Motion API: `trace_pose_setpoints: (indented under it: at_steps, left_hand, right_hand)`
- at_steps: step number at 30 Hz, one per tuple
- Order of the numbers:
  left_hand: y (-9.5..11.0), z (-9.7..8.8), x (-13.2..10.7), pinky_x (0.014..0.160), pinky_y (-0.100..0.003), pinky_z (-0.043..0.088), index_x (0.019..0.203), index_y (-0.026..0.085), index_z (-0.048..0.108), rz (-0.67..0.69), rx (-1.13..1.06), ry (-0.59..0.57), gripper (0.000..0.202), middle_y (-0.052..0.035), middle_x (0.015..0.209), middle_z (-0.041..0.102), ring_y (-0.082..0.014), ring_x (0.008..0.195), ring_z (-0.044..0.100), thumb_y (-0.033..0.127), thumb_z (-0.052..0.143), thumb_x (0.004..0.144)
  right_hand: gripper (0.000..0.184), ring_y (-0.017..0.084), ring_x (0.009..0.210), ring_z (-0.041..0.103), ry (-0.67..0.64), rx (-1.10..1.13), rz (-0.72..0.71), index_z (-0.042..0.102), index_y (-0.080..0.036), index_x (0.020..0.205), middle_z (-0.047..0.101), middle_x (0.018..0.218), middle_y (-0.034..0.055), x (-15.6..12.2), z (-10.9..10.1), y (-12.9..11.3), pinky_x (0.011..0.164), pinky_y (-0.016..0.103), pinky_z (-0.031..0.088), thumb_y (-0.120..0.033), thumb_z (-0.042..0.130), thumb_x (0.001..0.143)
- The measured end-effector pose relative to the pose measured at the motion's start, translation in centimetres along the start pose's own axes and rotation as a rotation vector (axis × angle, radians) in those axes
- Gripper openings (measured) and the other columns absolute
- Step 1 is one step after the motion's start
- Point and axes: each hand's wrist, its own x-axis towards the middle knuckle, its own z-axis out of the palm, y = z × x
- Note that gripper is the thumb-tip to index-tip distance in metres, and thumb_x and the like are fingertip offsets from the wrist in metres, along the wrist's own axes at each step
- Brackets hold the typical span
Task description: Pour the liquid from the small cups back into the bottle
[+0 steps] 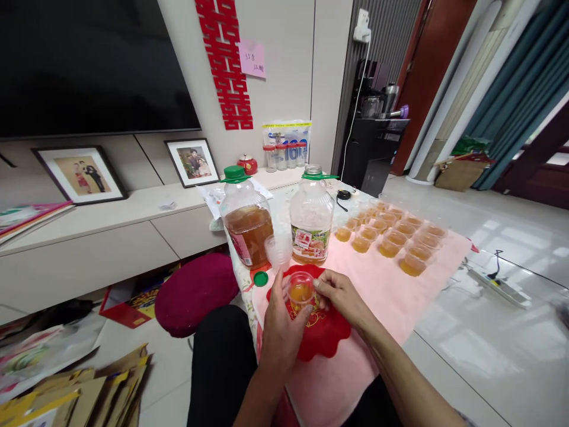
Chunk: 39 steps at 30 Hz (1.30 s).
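A clear plastic cup with amber liquid in it is over a red scalloped tray. My left hand wraps round its left and near sides, thumb in front. On the right, my right hand pinches the cup near its rim. Beyond the tray stands a large bottle with no cap on and a little amber liquid at the bottom. To its left is a fuller bottle with a green cap. A stack of clear empty cups sits between them, and a green cap lies nearby.
Several filled cups stand in rows on the pink cloth to the right. A tape measure lies behind them. Lidded jars and a framed photo stand at the back. A maroon stool is at the left.
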Motion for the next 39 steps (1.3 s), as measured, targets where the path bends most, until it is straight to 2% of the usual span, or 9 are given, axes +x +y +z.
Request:
trace_pose_setpoints:
  at_steps: [5, 10, 18, 22, 25, 27, 30, 34, 39]
  left_hand:
    - [0.5, -0.2, -0.3, 0.122, -0.059, 0.041, 0.162, 0.012, 0.024, -0.026, -0.02, 0.008, 0.096, -0.0254, 0.154, 0.052, -0.0352, 0.144, 0.055, 0.04, 0.067, 0.081]
    - [1.2, -0.1, -0.5, 0.122, -0.058, 0.041, 0.161, 0.015, 0.025, -0.021, -0.045, 0.004, 0.097, -0.0218, 0.152, 0.055, -0.0337, 0.143, 0.055, 0.038, 0.07, 0.078]
    - [1.8, 0.8, -1.2, 0.121, -0.055, 0.045, 0.16, 0.02, 0.025, 0.006, -0.089, -0.021, 0.099, -0.0179, 0.153, 0.054, -0.0314, 0.143, 0.055, 0.044, 0.076, 0.078]
    - [2.0, 1.5, -1.3, 0.121, -0.057, 0.045, 0.16, 0.025, 0.027, 0.019, -0.103, -0.028, 0.095, -0.016, 0.155, 0.054, -0.0331, 0.144, 0.054, 0.046, 0.075, 0.082]
    - [1.8, 2.1, -1.2, 0.119, -0.053, 0.049, 0.16, 0.025, 0.027, 0.046, -0.102, -0.051, 0.095, -0.0167, 0.158, 0.051, -0.034, 0.147, 0.052, 0.045, 0.077, 0.082]
    - [1.2, 2.5, -1.1, 0.119, -0.051, 0.05, 0.161, 0.027, 0.022, 0.06, -0.107, -0.095, 0.097, -0.0168, 0.162, 0.048, -0.0335, 0.149, 0.05, 0.045, 0.078, 0.084]
    - [-0.2, 2.9, -1.1, 0.121, -0.057, 0.046, 0.163, 0.031, 0.016, 0.063, -0.105, -0.15, 0.096, -0.0156, 0.164, 0.044, -0.0327, 0.15, 0.049, 0.046, 0.075, 0.088]
    - [-1.8, 3.0, -1.5, 0.122, -0.062, 0.043, 0.163, 0.032, 0.017, 0.064, -0.053, -0.167, 0.09, -0.0167, 0.163, 0.046, -0.0336, 0.149, 0.05, 0.043, 0.071, 0.092]
    - [-1.1, 3.4, -2.9, 0.119, -0.065, 0.044, 0.159, 0.03, 0.025, 0.052, -0.06, -0.102, 0.076, -0.0178, 0.156, 0.051, -0.0348, 0.145, 0.053, 0.041, 0.062, 0.094]
  right_hand:
    - [0.039, 0.008, 0.051, 0.054, -0.065, 0.09, 0.051, 0.058, -0.017, 0.079, 0.057, 0.062, -0.0075, -0.3, -0.2, -0.5, 0.054, 0.022, 0.047, -0.047, 0.066, 0.102]
    - [0.043, 0.008, 0.048, 0.053, -0.073, 0.184, 0.058, 0.056, -0.018, 0.074, 0.058, 0.058, -0.0077, -1.0, -0.5, -1.3, 0.053, 0.022, 0.045, -0.052, 0.072, 0.094]
    - [0.045, 0.007, 0.042, 0.047, 0.018, 0.338, 0.077, 0.051, -0.022, 0.064, 0.056, 0.05, -0.0046, -2.5, -0.3, -2.7, 0.045, 0.022, 0.031, -0.055, 0.08, 0.074]
    - [0.043, 0.008, 0.041, 0.047, 0.068, 0.384, 0.075, 0.052, -0.022, 0.064, 0.056, 0.05, -0.0042, -3.3, -0.6, -3.4, 0.044, 0.022, 0.032, -0.054, 0.081, 0.07]
    - [0.043, 0.008, 0.041, 0.049, 0.116, 0.405, 0.067, 0.053, -0.022, 0.064, 0.056, 0.051, -0.0041, -3.8, -1.1, -3.7, 0.044, 0.022, 0.034, -0.053, 0.081, 0.07]
    - [0.043, 0.008, 0.042, 0.05, 0.154, 0.415, 0.06, 0.053, -0.021, 0.065, 0.057, 0.052, -0.0043, -4.1, -1.7, -3.7, 0.044, 0.022, 0.035, -0.052, 0.082, 0.069]
    - [0.044, 0.007, 0.043, 0.05, 0.215, 0.425, 0.039, 0.053, -0.02, 0.066, 0.057, 0.054, -0.0053, -4.4, -3.1, -3.4, 0.045, 0.021, 0.037, -0.052, 0.084, 0.072]
    - [0.039, 0.006, 0.047, 0.05, 0.315, 0.411, 0.029, 0.054, -0.018, 0.072, 0.056, 0.059, -0.0078, -4.3, -6.1, -2.0, 0.048, 0.02, 0.042, -0.044, 0.075, 0.092]
    - [0.029, 0.007, 0.056, 0.054, 0.509, 0.378, 0.033, 0.062, -0.015, 0.086, 0.059, 0.072, -0.0058, -3.9, -10.1, -0.1, 0.053, 0.02, 0.048, -0.038, 0.067, 0.102]
